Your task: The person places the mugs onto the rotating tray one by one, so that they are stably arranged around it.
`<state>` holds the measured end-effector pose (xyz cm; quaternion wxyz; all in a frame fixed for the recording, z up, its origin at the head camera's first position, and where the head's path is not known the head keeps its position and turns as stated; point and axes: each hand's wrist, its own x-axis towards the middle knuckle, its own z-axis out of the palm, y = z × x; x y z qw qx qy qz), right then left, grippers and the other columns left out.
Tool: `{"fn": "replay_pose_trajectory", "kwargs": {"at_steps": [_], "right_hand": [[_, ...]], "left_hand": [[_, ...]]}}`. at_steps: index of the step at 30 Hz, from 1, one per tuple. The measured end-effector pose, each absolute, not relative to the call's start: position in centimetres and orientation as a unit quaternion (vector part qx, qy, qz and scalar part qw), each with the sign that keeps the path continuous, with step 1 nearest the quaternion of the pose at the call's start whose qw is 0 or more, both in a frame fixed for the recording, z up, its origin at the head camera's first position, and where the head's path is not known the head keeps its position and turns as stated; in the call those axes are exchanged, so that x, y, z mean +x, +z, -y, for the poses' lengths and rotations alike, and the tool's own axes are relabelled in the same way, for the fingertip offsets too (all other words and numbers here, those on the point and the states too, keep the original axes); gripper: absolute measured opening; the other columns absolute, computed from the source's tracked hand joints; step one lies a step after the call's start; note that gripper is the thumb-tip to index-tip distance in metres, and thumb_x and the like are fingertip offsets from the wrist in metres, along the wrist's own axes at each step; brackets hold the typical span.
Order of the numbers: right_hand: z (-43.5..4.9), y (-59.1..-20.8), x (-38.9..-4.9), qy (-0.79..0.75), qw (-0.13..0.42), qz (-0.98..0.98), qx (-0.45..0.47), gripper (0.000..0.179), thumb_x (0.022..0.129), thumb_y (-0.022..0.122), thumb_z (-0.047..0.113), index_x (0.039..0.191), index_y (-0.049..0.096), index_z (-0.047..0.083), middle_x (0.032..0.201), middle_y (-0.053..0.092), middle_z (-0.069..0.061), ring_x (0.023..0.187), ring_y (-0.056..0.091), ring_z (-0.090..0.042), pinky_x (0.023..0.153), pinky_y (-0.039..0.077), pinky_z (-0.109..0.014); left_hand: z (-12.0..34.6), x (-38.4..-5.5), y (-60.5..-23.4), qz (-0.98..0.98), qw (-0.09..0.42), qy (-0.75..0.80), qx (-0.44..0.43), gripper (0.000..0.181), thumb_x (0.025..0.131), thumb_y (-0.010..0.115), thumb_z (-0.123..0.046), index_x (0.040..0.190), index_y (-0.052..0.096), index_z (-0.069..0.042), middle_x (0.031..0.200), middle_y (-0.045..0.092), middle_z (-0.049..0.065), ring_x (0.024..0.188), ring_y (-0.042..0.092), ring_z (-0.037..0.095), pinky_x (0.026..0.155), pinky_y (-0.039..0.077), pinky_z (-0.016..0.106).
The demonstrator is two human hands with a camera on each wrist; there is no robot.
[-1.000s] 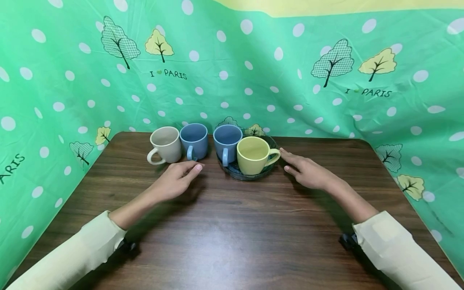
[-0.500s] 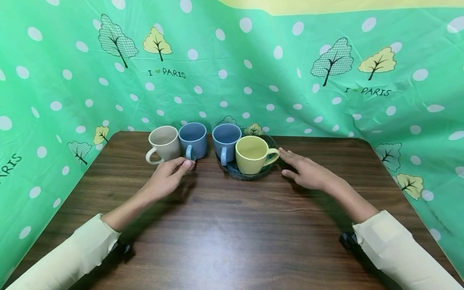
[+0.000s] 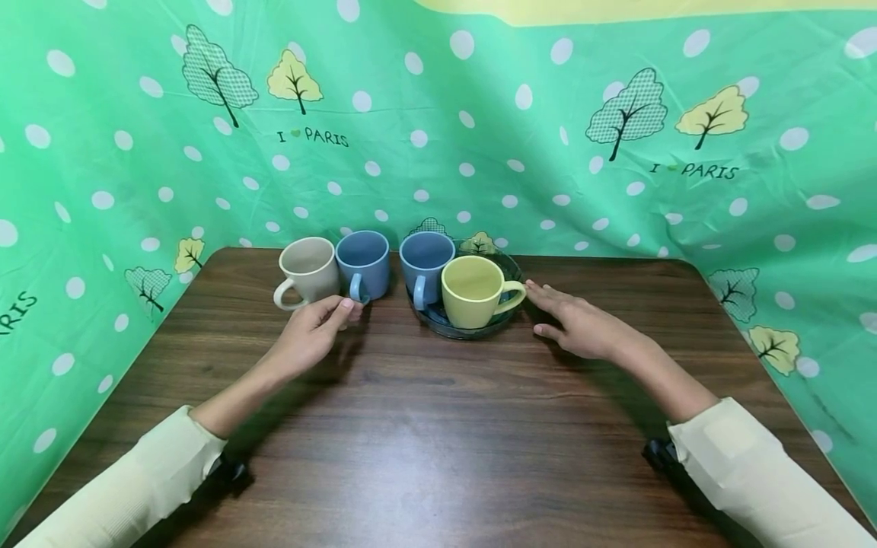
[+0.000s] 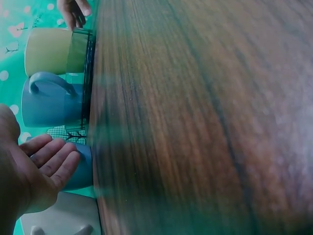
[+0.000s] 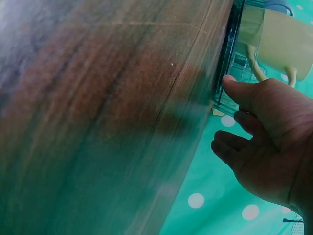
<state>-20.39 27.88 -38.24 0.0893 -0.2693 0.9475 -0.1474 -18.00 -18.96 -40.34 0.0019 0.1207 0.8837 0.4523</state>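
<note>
In the head view a glass dish [image 3: 452, 330] holds a blue mug [image 3: 428, 262] and a yellow-green mug [image 3: 471, 297], both upright. To its left on the table stand a second blue mug [image 3: 363, 262] and a grey-white mug [image 3: 308, 270]. My left hand [image 3: 315, 327] is right in front of that second blue mug, thumb and fingertips close below its handle. Its fingers [image 4: 54, 156] look relaxed in the left wrist view and partly cover the mug. On the other side my right hand [image 3: 575, 323] reaches its extended fingertips to the dish's rim, beside the yellow-green mug's handle.
All of this stands near the far edge of a dark wooden table [image 3: 438, 441]. Behind it hangs a green dotted cloth [image 3: 425, 114] with printed trees, close to the table's back edge and sides.
My left hand has moved left, from near the dish to the second blue mug's handle. The right hand has stayed at the dish. The mugs have kept their arrangement.
</note>
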Motion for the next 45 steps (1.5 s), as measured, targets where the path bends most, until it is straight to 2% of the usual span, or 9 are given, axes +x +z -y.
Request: {"fn": "replay_pose_trajectory", "kwargs": {"at_steps": [13, 16, 21, 24, 31, 35, 38, 42, 45], "right_hand": [[-27.7, -37.8, -20.0, -0.139, 0.084, -0.946, -0.28, 0.072, 0.115, 0.068, 0.02, 0.175, 0.034, 0.0, 0.182, 0.031, -0.028, 0.167, 0.033, -0.056, 0.132, 0.036, -0.074], [-27.7, -37.8, -19.9, -0.14, 0.085, -0.946, -0.278, 0.07, 0.116, 0.065, 0.019, 0.175, 0.034, 0.0, 0.182, 0.031, -0.027, 0.168, 0.031, -0.055, 0.132, 0.036, -0.074], [-27.7, -37.8, -19.7, -0.145, 0.09, -0.946, -0.276, 0.069, 0.117, 0.064, 0.02, 0.176, 0.033, 0.002, 0.183, 0.03, -0.026, 0.169, 0.029, -0.054, 0.133, 0.035, -0.074], [-27.6, -37.8, -19.6, -0.144, 0.089, -0.945, -0.278, 0.069, 0.117, 0.064, 0.019, 0.176, 0.034, 0.002, 0.183, 0.031, -0.025, 0.169, 0.029, -0.054, 0.132, 0.036, -0.074], [-27.6, -38.1, -19.5, -0.141, 0.084, -0.944, -0.286, 0.068, 0.116, 0.064, 0.018, 0.175, 0.034, 0.002, 0.183, 0.032, -0.025, 0.169, 0.03, -0.053, 0.132, 0.038, -0.073], [-27.6, -38.1, -19.5, -0.14, 0.076, -0.943, -0.293, 0.067, 0.116, 0.065, 0.015, 0.175, 0.036, 0.002, 0.182, 0.034, -0.024, 0.168, 0.032, -0.054, 0.131, 0.039, -0.072], [-27.6, -38.2, -19.4, -0.141, 0.071, -0.941, -0.299, 0.066, 0.115, 0.065, 0.014, 0.174, 0.037, 0.001, 0.181, 0.035, -0.024, 0.168, 0.032, -0.054, 0.13, 0.041, -0.072], [-27.6, -38.1, -19.2, -0.142, 0.07, -0.94, -0.302, 0.066, 0.115, 0.065, 0.013, 0.174, 0.038, 0.001, 0.181, 0.036, -0.025, 0.167, 0.033, -0.054, 0.13, 0.041, -0.072], [-27.6, -38.1, -19.1, -0.144, 0.07, -0.94, -0.302, 0.065, 0.115, 0.065, 0.012, 0.174, 0.038, 0.001, 0.181, 0.036, -0.025, 0.167, 0.033, -0.054, 0.13, 0.041, -0.073]], "left_hand": [[19.0, -18.3, -40.2, -0.892, -0.015, 0.443, 0.09, 0.048, 0.123, 0.046, -0.04, 0.128, 0.079, -0.006, 0.129, 0.083, 0.017, 0.128, 0.078, 0.036, 0.118, 0.057, 0.058], [19.1, -18.3, -40.1, -0.887, -0.016, 0.454, 0.081, 0.047, 0.123, 0.047, -0.04, 0.127, 0.078, -0.005, 0.128, 0.083, 0.018, 0.126, 0.078, 0.034, 0.113, 0.06, 0.051], [19.3, -18.4, -40.1, -0.879, -0.021, 0.472, 0.066, 0.045, 0.123, 0.048, -0.038, 0.124, 0.076, -0.003, 0.126, 0.082, 0.019, 0.122, 0.078, 0.032, 0.099, 0.062, 0.026], [19.4, -18.6, -40.2, -0.874, -0.021, 0.482, 0.06, 0.044, 0.123, 0.048, -0.037, 0.124, 0.074, -0.002, 0.126, 0.081, 0.021, 0.121, 0.077, 0.032, 0.094, 0.061, 0.02], [19.3, -19.0, -40.5, -0.86, -0.011, 0.506, 0.06, 0.039, 0.122, 0.05, -0.034, 0.128, 0.07, -0.001, 0.129, 0.08, 0.023, 0.114, 0.079, 0.028, 0.09, 0.064, 0.023], [19.6, -19.6, -41.3, -0.846, -0.014, 0.528, 0.069, 0.037, 0.121, 0.054, -0.036, 0.124, 0.071, -0.004, 0.122, 0.084, 0.02, 0.104, 0.08, 0.019, 0.084, 0.065, 0.024], [19.8, -20.0, -41.7, -0.836, -0.009, 0.544, 0.071, 0.038, 0.119, 0.057, -0.04, 0.122, 0.073, -0.006, 0.119, 0.085, 0.017, 0.101, 0.081, 0.017, 0.082, 0.066, 0.027], [20.2, -21.1, -42.9, -0.829, 0.01, 0.555, 0.067, 0.039, 0.118, 0.059, -0.046, 0.125, 0.073, -0.01, 0.118, 0.086, 0.009, 0.103, 0.083, 0.016, 0.085, 0.068, 0.029], [19.8, -21.0, -42.5, -0.83, 0.018, 0.554, 0.059, 0.04, 0.12, 0.057, -0.041, 0.13, 0.072, -0.006, 0.121, 0.085, 0.014, 0.107, 0.083, 0.023, 0.089, 0.069, 0.03]]}}
